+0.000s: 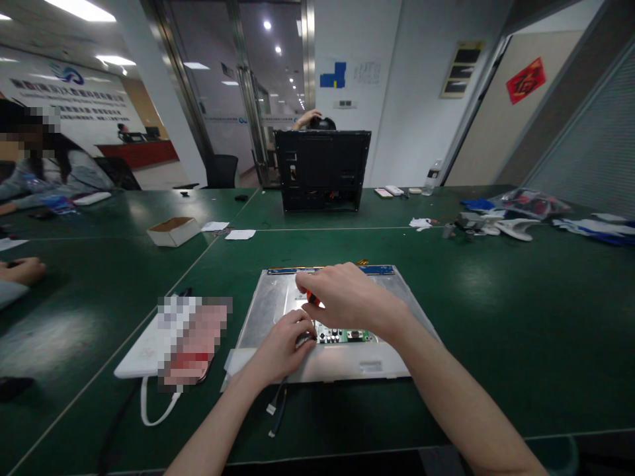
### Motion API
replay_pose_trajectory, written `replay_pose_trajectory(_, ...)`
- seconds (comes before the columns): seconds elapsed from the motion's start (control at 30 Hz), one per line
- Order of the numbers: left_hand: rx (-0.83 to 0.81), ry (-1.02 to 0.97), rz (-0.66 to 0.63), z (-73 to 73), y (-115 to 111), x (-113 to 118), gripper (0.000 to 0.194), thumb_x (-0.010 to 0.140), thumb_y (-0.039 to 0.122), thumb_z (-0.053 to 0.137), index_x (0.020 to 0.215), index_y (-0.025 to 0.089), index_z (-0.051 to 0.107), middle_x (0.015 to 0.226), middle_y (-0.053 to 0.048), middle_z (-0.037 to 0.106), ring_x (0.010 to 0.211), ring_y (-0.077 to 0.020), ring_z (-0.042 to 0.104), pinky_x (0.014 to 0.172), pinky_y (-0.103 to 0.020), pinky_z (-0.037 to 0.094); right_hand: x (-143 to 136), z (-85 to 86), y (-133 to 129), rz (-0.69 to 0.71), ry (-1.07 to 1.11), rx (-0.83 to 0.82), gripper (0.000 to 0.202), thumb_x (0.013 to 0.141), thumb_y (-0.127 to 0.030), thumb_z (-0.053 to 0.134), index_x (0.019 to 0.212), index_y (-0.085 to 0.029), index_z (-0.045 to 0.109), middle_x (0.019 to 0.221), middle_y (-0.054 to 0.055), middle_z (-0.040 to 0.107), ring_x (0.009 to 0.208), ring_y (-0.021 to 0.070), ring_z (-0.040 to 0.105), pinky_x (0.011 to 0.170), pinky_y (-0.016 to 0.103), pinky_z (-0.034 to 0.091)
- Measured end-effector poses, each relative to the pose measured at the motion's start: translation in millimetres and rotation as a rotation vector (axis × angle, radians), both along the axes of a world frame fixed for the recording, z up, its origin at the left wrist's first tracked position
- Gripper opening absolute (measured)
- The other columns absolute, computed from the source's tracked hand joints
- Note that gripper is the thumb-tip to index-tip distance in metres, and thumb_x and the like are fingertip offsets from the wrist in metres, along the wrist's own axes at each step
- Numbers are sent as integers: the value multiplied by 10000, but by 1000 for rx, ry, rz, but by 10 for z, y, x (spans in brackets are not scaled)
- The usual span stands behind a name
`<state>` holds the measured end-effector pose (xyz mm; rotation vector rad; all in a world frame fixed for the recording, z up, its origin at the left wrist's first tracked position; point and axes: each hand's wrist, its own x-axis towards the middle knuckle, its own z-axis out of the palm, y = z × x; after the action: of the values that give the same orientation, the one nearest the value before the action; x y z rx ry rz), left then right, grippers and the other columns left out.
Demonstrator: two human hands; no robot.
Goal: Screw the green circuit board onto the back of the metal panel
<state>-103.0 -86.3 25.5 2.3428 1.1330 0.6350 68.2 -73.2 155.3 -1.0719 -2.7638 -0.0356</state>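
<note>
A flat metal panel [278, 301], the back of a screen, lies on the green table in front of me. A small green circuit board [342, 336] is fixed on it, and a blue strip [380, 270] runs along its far edge. My right hand [347, 297] is closed around a red-handled tool [311, 299], most of it hidden in the fist, held over the board's left end. My left hand [288, 344] rests on the panel beside the board, fingertips pressing at its left edge. Thin cables [278, 406] trail off the panel's near edge.
A white flat device with a cord [143, 350] lies left of the panel. A black computer case [322, 170] stands at the back, a small cardboard box [173, 231] at left, gloves and bags [516, 215] at right. Other people sit at far left; a hand [22, 270] rests there.
</note>
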Motion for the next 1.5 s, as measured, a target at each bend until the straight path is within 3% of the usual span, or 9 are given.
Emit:
replay_pose_trajectory(0.2, 23, -5, 9, -3, -13, -9, 103, 773, 146, 544, 844, 177, 611, 972, -72, 565, 908, -216, 533, 790, -330, 445, 28, 53, -5, -28, -14, -31, 143, 855, -277, 517, 968, -192, 536, 841, 34, 668, 661, 126, 551, 504, 258, 218)
replay_pose_trajectory(0.43, 127, -50, 103, 9, -15, -42, 173, 714, 95, 495, 848, 184, 558, 915, -54, 566, 919, -225, 532, 827, -350, 421, 210, 159, 37, -102, 78, 68, 134, 848, -320, 542, 917, -206, 539, 832, 8, 659, 699, 137, 559, 532, 256, 234)
replay_pose_trajectory(0.63, 178, -97, 284, 35, 147, -112, 76, 819, 170, 471, 806, 176, 546, 845, -42, 574, 836, -201, 549, 767, -328, 430, 506, 204, 144, -356, 253, 190, 196, 798, -369, 598, 874, -212, 510, 745, -11, 615, 648, 139, 527, 551, 250, 268)
replay_pose_trajectory(0.73, 165, -61, 289, 88, 260, -118, 78, 826, 203, 506, 848, 172, 575, 857, -42, 596, 834, -203, 559, 758, -329, 433, 679, -39, 302, -418, 387, 141, 176, 811, -350, 563, 904, -213, 504, 746, -14, 605, 646, 141, 533, 567, 242, 304)
replay_pose_trajectory(0.87, 164, -41, 226, 111, 467, -48, 123, 859, 220, 486, 909, 169, 585, 904, -49, 616, 853, -198, 564, 777, -329, 435, 988, -641, 537, -509, 619, -81, 216, 881, -353, 437, 1012, -209, 533, 847, 24, 629, 748, 165, 573, 631, 256, 366)
replay_pose_trajectory(0.97, 156, -9, 177, 55, 691, 49, 138, 855, 223, 496, 929, 165, 597, 937, -59, 625, 877, -201, 569, 784, -320, 436, 1220, -1077, 612, -544, 652, -129, 292, 920, -355, 332, 1049, -190, 535, 755, 22, 604, 669, 170, 568, 609, 267, 390)
replay_pose_trajectory(1.07, 107, 43, 190, -31, 933, 159, 148, 811, 223, 555, 933, 164, 616, 956, -69, 637, 886, -202, 575, 765, -290, 438, 1369, -1365, 606, -561, 682, -152, 304, 917, -371, 321, 1037, -193, 536, 692, 12, 582, 596, 169, 554, 565, 266, 397)
replay_pose_trajectory(1.27, 74, 146, 160, -135, 1217, 336, 162, 737, 215, 602, 881, 159, 649, 910, -65, 663, 831, -202, 592, 686, -260, 425, 1420, -1599, 584, -568, 743, -206, 293, 925, -395, 317, 1041, -228, 528, 657, -18, 585, 450, 139, 530, 495, 264, 406)
replay_pose_trajectory(1.5, 70, 168, 110, -185, 1302, 347, 143, 719, 127, 538, 774, 156, 667, 777, -44, 674, 724, -173, 592, 636, -241, 397, 1384, -1631, 562, -554, 790, -218, 290, 930, -394, 319, 1044, -236, 534, 673, -16, 583, 477, 146, 539, 462, 261, 381)
